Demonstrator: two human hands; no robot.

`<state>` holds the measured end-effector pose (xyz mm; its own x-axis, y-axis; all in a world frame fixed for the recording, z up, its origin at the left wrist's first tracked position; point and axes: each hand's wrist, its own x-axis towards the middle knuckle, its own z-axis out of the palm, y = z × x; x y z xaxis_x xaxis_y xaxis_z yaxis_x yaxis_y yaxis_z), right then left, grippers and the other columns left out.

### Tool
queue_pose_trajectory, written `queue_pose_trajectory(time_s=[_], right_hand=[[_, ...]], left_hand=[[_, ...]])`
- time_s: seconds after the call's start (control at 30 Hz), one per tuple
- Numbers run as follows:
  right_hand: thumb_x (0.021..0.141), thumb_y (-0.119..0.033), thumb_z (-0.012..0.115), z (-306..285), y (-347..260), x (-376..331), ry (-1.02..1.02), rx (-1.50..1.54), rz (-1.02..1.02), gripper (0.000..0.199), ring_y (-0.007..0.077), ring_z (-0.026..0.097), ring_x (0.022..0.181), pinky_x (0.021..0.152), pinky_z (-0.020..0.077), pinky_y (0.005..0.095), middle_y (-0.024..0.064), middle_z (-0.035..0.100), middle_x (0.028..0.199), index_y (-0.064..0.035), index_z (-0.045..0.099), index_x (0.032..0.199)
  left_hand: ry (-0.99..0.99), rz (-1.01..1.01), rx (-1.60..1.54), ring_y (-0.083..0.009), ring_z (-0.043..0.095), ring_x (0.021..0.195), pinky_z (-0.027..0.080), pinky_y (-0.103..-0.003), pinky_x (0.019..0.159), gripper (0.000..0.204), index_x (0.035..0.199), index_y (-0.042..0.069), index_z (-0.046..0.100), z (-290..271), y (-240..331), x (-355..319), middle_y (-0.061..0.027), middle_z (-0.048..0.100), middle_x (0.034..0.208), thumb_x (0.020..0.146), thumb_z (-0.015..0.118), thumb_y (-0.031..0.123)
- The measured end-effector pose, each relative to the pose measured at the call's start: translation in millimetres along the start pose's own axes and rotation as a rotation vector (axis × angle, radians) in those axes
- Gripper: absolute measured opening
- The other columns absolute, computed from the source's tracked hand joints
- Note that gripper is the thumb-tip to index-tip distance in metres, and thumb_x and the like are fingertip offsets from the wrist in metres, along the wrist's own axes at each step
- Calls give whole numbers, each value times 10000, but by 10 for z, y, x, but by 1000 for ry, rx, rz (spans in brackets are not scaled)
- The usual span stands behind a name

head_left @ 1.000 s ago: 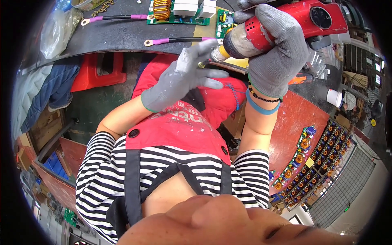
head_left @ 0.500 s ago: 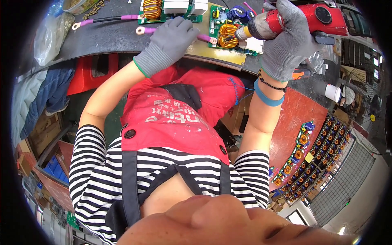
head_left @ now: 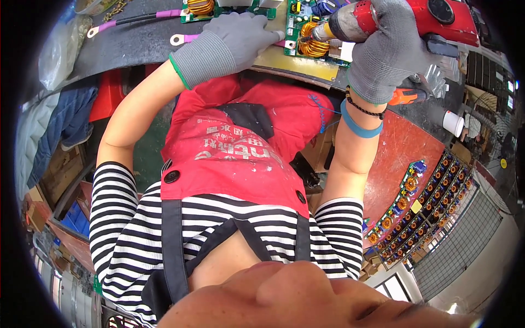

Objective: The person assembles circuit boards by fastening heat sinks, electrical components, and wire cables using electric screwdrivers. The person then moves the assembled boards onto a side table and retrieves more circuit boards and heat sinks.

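Note:
My gloved left hand (head_left: 232, 46) is closed on a short cable with purple sleeves, its fingertips by the near edge of a green circuit board (head_left: 291, 44). The cable's copper ring lug (head_left: 176, 40) sticks out left of the glove; its other end is covered by my fingers. My gloved right hand (head_left: 385, 54) grips a red power screwdriver (head_left: 451, 19), held sideways with its nose pointing left. The tool's tip meets the board beside a copper-wound coil (head_left: 314, 46); the exact contact point is hidden. A yellow plate (head_left: 292, 66) lies under the board.
Another board with a coil (head_left: 200, 6) and a second purple-sleeved cable (head_left: 145, 18) lie at the far left, near a clear plastic bag (head_left: 57, 57) and loose brass screws. To the right are an orange-handled tool (head_left: 407, 97), a white tub (head_left: 453, 123) and racked boards (head_left: 432, 213).
My left hand has slid right and nearer to me along the cable, its fingers now stretched toward the cable's right end. The board and screwdriver appear slightly shifted in view.

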<state>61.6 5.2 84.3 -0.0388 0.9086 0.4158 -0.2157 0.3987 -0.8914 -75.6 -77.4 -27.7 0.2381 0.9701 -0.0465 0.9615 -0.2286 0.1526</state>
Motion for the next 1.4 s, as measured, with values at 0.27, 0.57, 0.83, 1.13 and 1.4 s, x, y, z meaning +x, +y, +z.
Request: queue_pose_trajectory(time_s=[0.27,0.57,0.83,1.13,1.4], right_hand=[[780,85,629,78,16,-101,7,66,76,345,112,584,686,579,470,226,93,636,935,-32,539,1092],[787,113,626,22,223,-159,28,65,160,345,91,552,584,451,432,223,90,639,915,-46,538,1079],[794,117,621,53,231,-215,44,6,248,340,105,564,595,451,442,226,73,627,896,-37,534,1084],[776,92,647,-41,211,-221,-73,-154,283,478,179,571,962,824,493,326,92,561,1103,-39,487,1206],[742,205,613,-46,504,-266,26,199,127,476,115,587,813,704,503,250,27,589,935,-89,515,1104]], left_hand=[[-86,-42,13,-269,660,934,559,-425,748,311,1254,218,632,-113,92,24,-92,603,1049,961,532,254],[-273,-86,77,-258,666,988,577,-417,774,380,1320,234,589,-258,185,117,-93,610,1101,941,576,252],[-250,-84,80,-264,664,987,579,-410,763,391,1298,217,600,-257,180,120,-90,609,1093,907,613,222],[-214,-90,61,-254,655,1010,573,-387,774,409,1287,187,619,-221,204,109,-84,614,1078,878,638,195],[-309,-73,72,-254,642,1020,569,-380,780,418,1286,168,599,-224,189,161,-67,612,1072,872,642,207]])
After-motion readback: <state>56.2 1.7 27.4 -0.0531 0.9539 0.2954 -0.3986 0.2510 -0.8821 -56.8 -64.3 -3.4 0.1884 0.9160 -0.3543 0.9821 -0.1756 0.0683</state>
